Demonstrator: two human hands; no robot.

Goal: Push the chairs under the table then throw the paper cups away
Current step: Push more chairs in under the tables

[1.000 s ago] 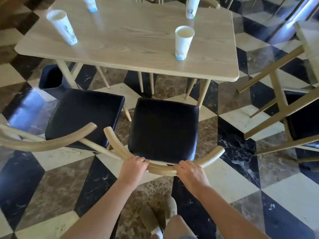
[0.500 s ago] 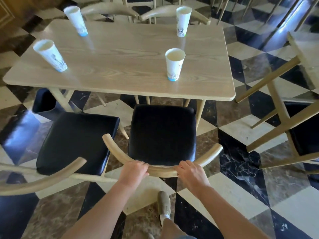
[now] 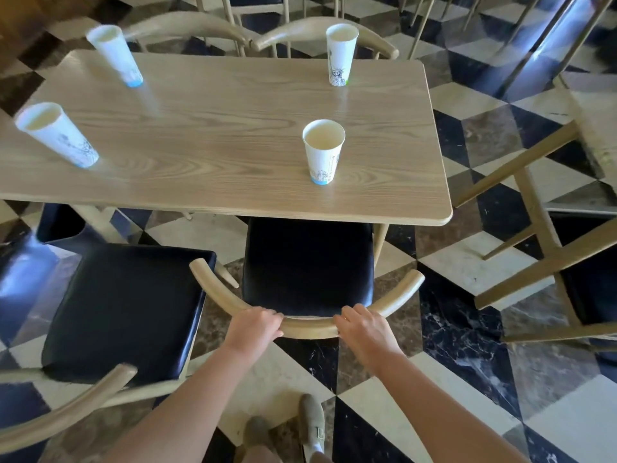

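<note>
My left hand [image 3: 255, 324] and my right hand [image 3: 364, 325] both grip the curved wooden backrest of the right chair [image 3: 307, 265], whose black seat has its front edge under the wooden table [image 3: 233, 135]. A second chair [image 3: 127, 309] with a black seat stands to its left, out from the table. Several white paper cups stand upright on the tabletop: one near the front right [image 3: 323, 152], one at the back right [image 3: 340, 55], one at the back left [image 3: 117, 55], one at the left edge [image 3: 56, 135].
Two more chairs [image 3: 320, 31] are tucked in at the table's far side. A neighbouring table and chair frame [image 3: 547, 228] stands close on the right. A dark bin [image 3: 61, 225] sits on the floor under the table's left end. The floor is checkered marble.
The right chair has slid forward with both hands on its backrest; its seat front now lies under the table edge. The view has stepped closer to the table.
</note>
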